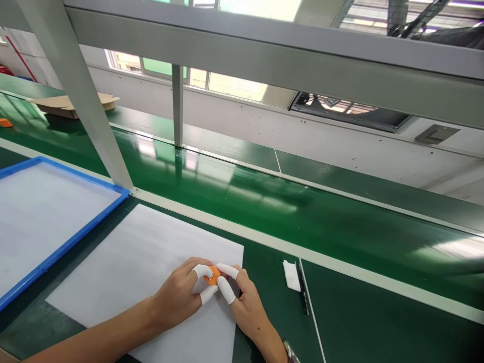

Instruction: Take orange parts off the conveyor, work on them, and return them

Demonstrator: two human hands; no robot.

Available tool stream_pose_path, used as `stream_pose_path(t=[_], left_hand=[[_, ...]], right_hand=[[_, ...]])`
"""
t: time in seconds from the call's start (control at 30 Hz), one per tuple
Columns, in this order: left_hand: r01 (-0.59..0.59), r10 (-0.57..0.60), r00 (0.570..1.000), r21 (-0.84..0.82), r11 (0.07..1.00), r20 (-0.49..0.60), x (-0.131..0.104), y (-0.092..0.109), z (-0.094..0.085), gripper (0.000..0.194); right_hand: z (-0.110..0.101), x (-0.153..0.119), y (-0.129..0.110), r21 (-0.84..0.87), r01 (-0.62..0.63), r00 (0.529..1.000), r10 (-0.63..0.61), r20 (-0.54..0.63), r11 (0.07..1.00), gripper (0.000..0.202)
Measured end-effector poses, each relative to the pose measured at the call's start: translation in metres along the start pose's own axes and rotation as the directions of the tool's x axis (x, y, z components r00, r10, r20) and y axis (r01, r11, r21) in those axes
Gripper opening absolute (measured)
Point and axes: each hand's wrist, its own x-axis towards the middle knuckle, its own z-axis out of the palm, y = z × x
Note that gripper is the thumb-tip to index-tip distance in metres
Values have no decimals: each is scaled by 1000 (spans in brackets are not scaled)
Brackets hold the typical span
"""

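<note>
Two hands: left hand [181, 295] and right hand [245, 302] meet fingertip to fingertip.
Grip: both pinch one small orange piece [214, 275], capped fingers [226, 290] likely guarding it from smudges.
Under them: white foam sheet [132, 267] cushions the surface [340, 322].
Left of hands: blue-rimmed tray [75, 234].
Right of hands: white scrap [291, 275].

No readable text, label or number anywhere.

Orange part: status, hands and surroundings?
Left hand and right hand both pinch the orange part, over the white foam sheet. Blue tray left, apart.
</note>
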Motion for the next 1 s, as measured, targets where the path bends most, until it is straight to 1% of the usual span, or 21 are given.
stream_pose_path(t=[0.07,0.13,0.23,0.3,0.33,0.4,0.47,0.57,0.63,0.73,0.83,0.9,0.97,1.0], left_hand=[[24,-24,1000,2,1000,4,0,0,-1,26],[47,-47,999,12,999,3,1,0,-1,25],[80,-80,997,31,996,8,1,-1,-1,26],[93,-94,995,46,995,27,1,-3,-1,27],[94,-96,994,55,994,44,0,-3,-1,27],[94,-100,991,76,993,83,1,-5,0,28],[96,-106,988,94,991,113,2,-5,0,29],[96,-108,987,102,990,116,4,-5,-2,29],[79,-91,991,120,990,98,6,-4,-8,30],[30,-47,995,191,981,83,13,-1,-24,33],[-42,14,993,245,969,115,27,1,-37,27],[-60,27,991,251,966,133,42,-5,-37,22],[4,-38,990,248,969,136,61,-21,-30,18],[80,-116,985,251,965,131,73,-32,-24,18]], right_hand=[[-2,0,-1,-53,82,997,-81,12,995,30],[-4,1,1,-141,209,978,-210,8,968,37],[-5,2,9,-320,378,914,-406,-22,869,47],[-5,3,14,-418,418,882,-471,-29,807,54],[-5,3,17,-452,419,876,-481,-25,787,56],[-5,4,19,-500,395,887,-461,-9,771,57],[-4,4,19,-525,368,904,-427,9,768,50],[-3,4,17,-543,348,914,-405,16,764,38],[-3,4,15,-549,342,914,-406,6,763,35],[-2,3,15,-550,339,912,-410,-6,763,35],[-2,2,16,-543,322,921,-390,-10,776,39],[-1,2,16,-529,306,929,-369,-14,791,45],[-1,1,16,-514,288,938,-346,-20,808,52],[-1,0,15,-507,279,942,-335,-21,816,56]])
